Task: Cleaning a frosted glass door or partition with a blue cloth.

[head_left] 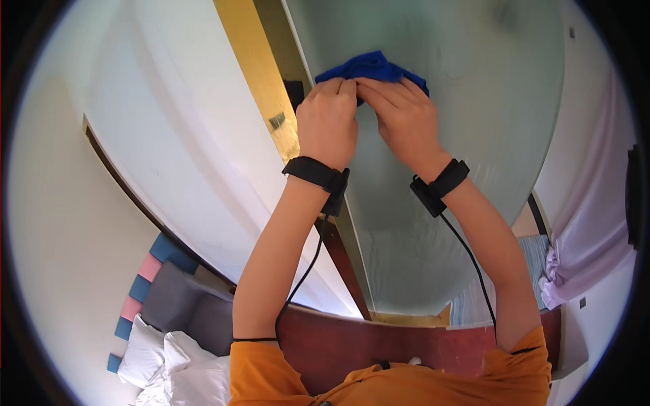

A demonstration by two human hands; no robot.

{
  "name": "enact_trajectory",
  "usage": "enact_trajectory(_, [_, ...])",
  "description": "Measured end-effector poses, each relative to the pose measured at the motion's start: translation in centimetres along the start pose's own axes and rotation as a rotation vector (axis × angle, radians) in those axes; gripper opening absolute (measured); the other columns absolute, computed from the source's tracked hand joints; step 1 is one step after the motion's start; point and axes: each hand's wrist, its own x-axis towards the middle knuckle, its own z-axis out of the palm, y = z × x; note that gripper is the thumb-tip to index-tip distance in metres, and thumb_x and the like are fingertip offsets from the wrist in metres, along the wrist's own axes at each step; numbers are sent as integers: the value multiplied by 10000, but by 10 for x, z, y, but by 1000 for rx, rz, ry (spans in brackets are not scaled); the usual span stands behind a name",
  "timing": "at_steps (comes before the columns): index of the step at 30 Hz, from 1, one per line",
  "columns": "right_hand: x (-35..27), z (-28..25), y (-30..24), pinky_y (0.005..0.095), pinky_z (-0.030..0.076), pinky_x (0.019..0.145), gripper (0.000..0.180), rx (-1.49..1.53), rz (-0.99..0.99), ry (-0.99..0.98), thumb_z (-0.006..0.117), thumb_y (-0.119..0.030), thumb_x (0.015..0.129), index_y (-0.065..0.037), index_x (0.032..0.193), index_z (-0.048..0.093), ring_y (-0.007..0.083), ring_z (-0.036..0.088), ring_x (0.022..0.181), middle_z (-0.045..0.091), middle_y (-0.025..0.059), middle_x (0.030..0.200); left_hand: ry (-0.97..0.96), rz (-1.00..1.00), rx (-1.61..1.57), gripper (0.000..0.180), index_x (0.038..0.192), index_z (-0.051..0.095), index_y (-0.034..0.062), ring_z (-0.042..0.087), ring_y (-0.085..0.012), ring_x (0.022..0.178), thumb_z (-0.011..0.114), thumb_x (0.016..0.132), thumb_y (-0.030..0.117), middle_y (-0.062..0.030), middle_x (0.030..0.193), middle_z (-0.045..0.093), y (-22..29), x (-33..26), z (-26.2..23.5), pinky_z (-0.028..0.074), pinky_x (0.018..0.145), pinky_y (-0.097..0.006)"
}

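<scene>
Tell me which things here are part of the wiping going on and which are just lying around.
In use:
- blue cloth, gripped by left hand and right hand
- frosted glass panel, which the cloth is pressed against

Lying about:
- white pillows
- grey headboard
- lilac curtain

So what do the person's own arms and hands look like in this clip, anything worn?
Both forearms are bare. The left hand and right hand wear no gloves. Each wrist carries a black strap: left wrist strap, right wrist strap. A thin black cable runs from each strap to the orange short sleeves.
</scene>
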Motion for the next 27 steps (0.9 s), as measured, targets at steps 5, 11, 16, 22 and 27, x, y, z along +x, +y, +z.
enact_trajectory(5, [-32, 20, 5, 383, 545, 945, 416, -28, 23, 45, 640, 68, 755, -105, 1120, 741, 200, 702, 916, 757, -8, 1121, 152, 126, 98, 254, 980, 729, 0, 695, -330, 900, 632, 761, -82, -132, 982, 727, 1, -13, 24, 573, 769, -427])
enact_trajectory(11, [-55, 28, 6, 347, 556, 883, 391, -60, 16, 75, 652, 56, 748, -124, 1079, 757, 183, 695, 864, 763, -37, 1089, 105, 111, 242, 177, 776, 644, 7, 656, -333, 829, 691, 635, -89, -140, 841, 614, 12, -16, 38, 569, 670, -409])
enact_trajectory(16, [-96, 30, -13, 272, 549, 691, 328, -108, 69, 16, 686, 6, 743, -172, 1004, 775, 140, 699, 824, 771, -75, 1053, -52, 69, 295, 132, 766, 647, -7, 651, -336, 859, 679, 658, -76, -149, 866, 621, 15, -40, 45, 572, 680, -416])
enact_trajectory(22, [-148, 28, -44, 234, 525, 661, 267, -117, 185, -91, 713, -67, 751, -210, 965, 784, 118, 704, 835, 773, -95, 1073, -204, -18, 239, 116, 768, 643, 3, 643, -326, 905, 695, 674, -42, -145, 902, 614, 17, -86, 62, 579, 695, -402])
enact_trajectory(27, [-199, 29, -51, 246, 535, 688, 265, -73, 183, -131, 729, -79, 736, -211, 958, 787, 122, 708, 864, 773, -94, 1067, -325, -60, 223, 132, 784, 638, -7, 638, -322, 924, 705, 671, -23, -149, 920, 600, 22, -126, 77, 590, 692, -386])
